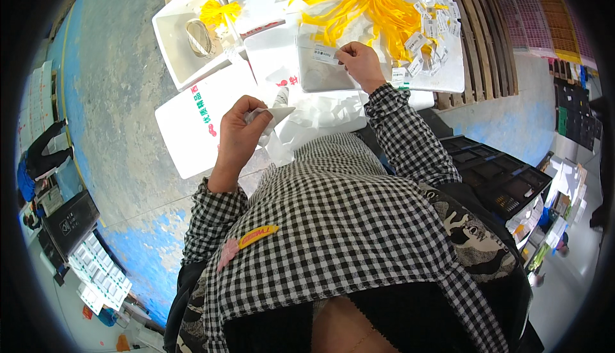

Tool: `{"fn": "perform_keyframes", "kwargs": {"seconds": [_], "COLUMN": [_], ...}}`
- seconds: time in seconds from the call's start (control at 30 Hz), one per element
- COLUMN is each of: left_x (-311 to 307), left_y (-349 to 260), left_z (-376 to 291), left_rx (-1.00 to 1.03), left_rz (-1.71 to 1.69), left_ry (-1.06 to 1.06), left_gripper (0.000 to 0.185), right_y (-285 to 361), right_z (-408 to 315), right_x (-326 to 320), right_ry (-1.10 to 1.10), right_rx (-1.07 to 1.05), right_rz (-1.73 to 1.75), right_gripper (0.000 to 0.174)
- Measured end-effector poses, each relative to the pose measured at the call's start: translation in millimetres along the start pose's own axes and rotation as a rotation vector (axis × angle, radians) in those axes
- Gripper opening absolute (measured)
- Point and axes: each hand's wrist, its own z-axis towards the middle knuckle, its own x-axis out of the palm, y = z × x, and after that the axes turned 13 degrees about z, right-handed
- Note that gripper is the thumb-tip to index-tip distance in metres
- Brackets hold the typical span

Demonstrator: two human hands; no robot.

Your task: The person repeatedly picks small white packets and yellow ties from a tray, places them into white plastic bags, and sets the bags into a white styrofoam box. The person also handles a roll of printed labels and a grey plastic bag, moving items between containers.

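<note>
My right hand (365, 67) pinches a printed label (323, 54) by its right end, over a white foam lid (329, 80). Lower and to the left, my left hand (244, 129) grips a folded piece of white paper (281, 112) between thumb and fingers. A rolled strip with print (282, 96) shows just behind that paper. Crumpled white backing paper (322, 115) lies below the lid, near my apron. Yellow net bags (375, 4) fan out across the lid in a bundle. At their right ends hang several printed tags (430, 27).
An open white foam box (170, 40) at left holds a yellow bundle (217, 13) and a coil of thin bands (199, 39). Wooden pallet slats (483, 31) lie beyond the lid. Black crates (499, 168) stand at my right. Another person (41, 156) is at far left.
</note>
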Motion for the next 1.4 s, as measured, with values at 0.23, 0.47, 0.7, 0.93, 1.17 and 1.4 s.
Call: {"fn": "perform_keyframes", "kwargs": {"seconds": [0.23,0.47,0.7,0.93,1.17,1.4], "left_x": [1,2,2,5,-2,4], "left_y": [0,0,-1,5,7,-8], "left_z": [-2,-3,-2,10,23,-3], "left_rx": [-0.022,-0.01,-0.011,0.04,0.061,0.173], "left_rz": [0.028,0.063,0.049,0.014,-0.045,0.031], "left_ry": [0.013,0.004,0.011,0.048,0.075,0.151], "left_gripper": [0.007,0.007,0.007,0.006,0.004,0.005], "right_y": [-10,-17,1,24,30,19], "right_z": [3,10,-6,-15,-9,-20], "right_x": [3,9,2,-42,-62,-50], "right_ry": [-0.065,-0.12,-0.166,-0.181,-0.107,0.059], "right_rx": [-0.066,-0.044,-0.202,-0.052,0.004,0.027], "right_rz": [-0.072,-0.182,-0.35,0.287,0.228,0.347], "right_gripper": [0.022,0.023,0.031,0.027,0.025,0.04]}}
